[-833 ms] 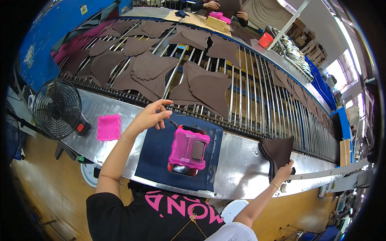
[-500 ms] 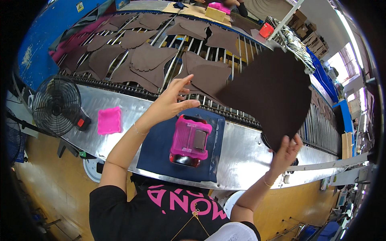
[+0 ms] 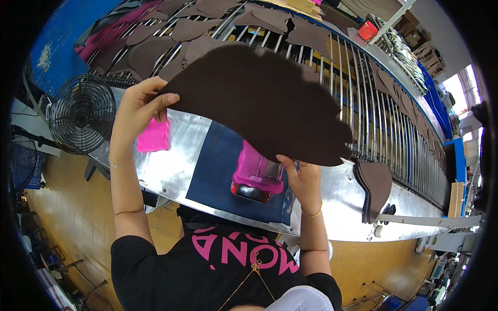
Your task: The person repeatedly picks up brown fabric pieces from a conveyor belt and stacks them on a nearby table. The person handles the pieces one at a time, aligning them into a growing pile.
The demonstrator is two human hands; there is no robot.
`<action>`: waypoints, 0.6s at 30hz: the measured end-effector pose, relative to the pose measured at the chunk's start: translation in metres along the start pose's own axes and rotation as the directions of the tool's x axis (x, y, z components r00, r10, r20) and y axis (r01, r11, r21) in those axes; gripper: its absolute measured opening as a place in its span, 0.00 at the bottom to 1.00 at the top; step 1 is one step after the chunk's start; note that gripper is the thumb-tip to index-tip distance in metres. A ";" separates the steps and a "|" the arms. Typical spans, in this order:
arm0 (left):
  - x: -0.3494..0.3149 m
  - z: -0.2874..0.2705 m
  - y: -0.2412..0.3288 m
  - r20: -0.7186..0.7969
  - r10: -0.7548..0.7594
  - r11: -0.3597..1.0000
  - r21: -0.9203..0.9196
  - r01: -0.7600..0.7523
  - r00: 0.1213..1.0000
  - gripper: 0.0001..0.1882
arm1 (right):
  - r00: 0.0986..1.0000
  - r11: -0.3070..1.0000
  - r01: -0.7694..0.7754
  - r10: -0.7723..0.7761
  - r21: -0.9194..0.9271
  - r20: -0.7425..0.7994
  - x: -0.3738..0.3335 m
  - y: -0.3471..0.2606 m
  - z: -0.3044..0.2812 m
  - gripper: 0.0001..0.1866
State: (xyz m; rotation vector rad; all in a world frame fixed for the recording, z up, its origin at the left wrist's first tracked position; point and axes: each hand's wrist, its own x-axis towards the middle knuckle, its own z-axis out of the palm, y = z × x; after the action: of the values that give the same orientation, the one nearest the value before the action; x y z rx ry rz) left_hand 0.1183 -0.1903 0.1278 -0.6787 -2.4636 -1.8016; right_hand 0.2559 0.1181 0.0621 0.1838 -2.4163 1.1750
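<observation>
A large dark brown cut sheet piece [image 3: 259, 98], leather-like with a scalloped edge, is spread above the metal table. My left hand [image 3: 142, 109] pinches its pointed left corner between thumb and fingers. At its lower edge my right hand [image 3: 303, 179] grips it, thumb on top and the other fingers mostly hidden. Beneath it a pink plastic holder [image 3: 246, 171] with a grey block stands on a dark blue mat [image 3: 212, 173], partly covered by the piece. A red and black glossy part shows at the holder's near side.
Brown cut pieces [image 3: 150, 59] lie over the roller conveyor [image 3: 358, 98] behind the table [image 3: 166, 176]. A stack of similar pieces [image 3: 377, 186] rests at the right. To the left are a black fan [image 3: 83, 114] and a pink tray [image 3: 154, 137]. A red object [image 3: 368, 31] sits beyond the conveyor.
The brown piece has swung left from the right side to in front of me. My left hand has closed on its corner; my right hand has moved left with it.
</observation>
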 end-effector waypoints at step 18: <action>0.014 0.146 0.003 0.658 0.314 0.823 0.171 -0.541 0.685 0.07 | 0.919 0.919 -0.368 0.336 -0.142 -0.205 -0.140 0.042 -0.131 0.07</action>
State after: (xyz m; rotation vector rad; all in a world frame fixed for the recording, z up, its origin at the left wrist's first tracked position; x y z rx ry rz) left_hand 0.1421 -0.0517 0.0853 -1.8553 -2.5080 -1.0084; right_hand 0.4118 0.2360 0.0401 -0.4155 -2.4391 1.0570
